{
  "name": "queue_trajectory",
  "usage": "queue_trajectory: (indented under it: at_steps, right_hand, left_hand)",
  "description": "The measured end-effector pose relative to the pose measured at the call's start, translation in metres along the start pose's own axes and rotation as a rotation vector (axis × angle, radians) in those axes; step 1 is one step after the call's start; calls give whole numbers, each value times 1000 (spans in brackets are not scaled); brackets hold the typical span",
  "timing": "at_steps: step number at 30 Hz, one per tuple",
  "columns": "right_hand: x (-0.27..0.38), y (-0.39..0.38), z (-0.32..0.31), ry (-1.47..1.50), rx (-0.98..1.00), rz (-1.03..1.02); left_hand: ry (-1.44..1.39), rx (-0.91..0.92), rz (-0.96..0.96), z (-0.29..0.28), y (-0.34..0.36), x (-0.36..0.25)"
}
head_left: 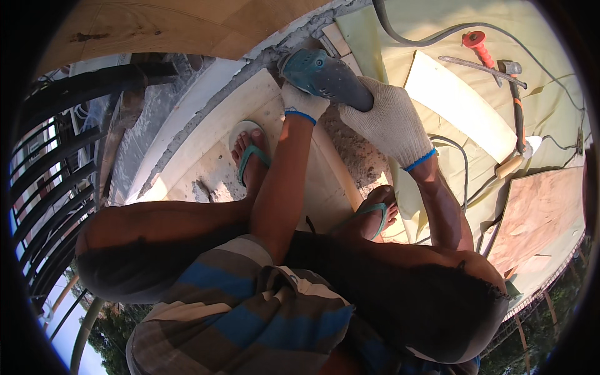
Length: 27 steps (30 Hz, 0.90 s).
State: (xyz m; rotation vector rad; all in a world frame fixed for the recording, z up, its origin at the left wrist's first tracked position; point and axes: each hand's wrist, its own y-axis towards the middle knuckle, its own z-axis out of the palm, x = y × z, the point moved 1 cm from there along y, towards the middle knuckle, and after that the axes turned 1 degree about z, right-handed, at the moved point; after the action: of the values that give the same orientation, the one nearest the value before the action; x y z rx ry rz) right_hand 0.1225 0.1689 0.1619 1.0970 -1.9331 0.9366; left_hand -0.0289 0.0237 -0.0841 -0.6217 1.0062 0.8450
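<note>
A teal and dark-grey angle grinder (334, 78) lies across both my hands, with its head against the rough edge of the masonry. My right hand (390, 119), in a knitted white glove with a blue cuff, is wrapped round the rear of its body. My left hand (304, 102), gloved the same way, grips it from below near the head; the tool hides most of those fingers. The disc cannot be made out. Just beyond the head runs a broken grey mortar line (265, 59), and small tile strips (337, 40) lie beside it.
On the yellowish sheet (437, 81) at right lie a white curved panel (459, 103), a red-handled tool (478, 47), a metal rod (481, 70), a hammer (518, 103), a trowel (522, 156) and a wooden board (537, 215). Black cables (431, 40) cross it. Dark railings (56, 169) stand left.
</note>
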Motion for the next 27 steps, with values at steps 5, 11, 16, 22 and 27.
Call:
queue_trajectory:
  at_steps: [5, 11, 16, 22, 27]
  right_hand:
    - [8, 15, -6, -75, 43, -28]
    - [0, 13, -5, -153, 28, -100]
    - [-38, -50, 5, 30, 3, 13]
    - [-67, -138, 34, 178, -37, 132]
    - [-61, -143, 35, 184, -46, 151]
  left_hand:
    - [-654, -305, -475, 2, 16, -23]
    - [-1034, -4, -590, -18, 33, -21]
    - [-828, -339, -729, -7, -11, -15]
    - [-902, -97, -719, 17, -83, -4]
    - [-925, -23, -651, 16, -81, -9]
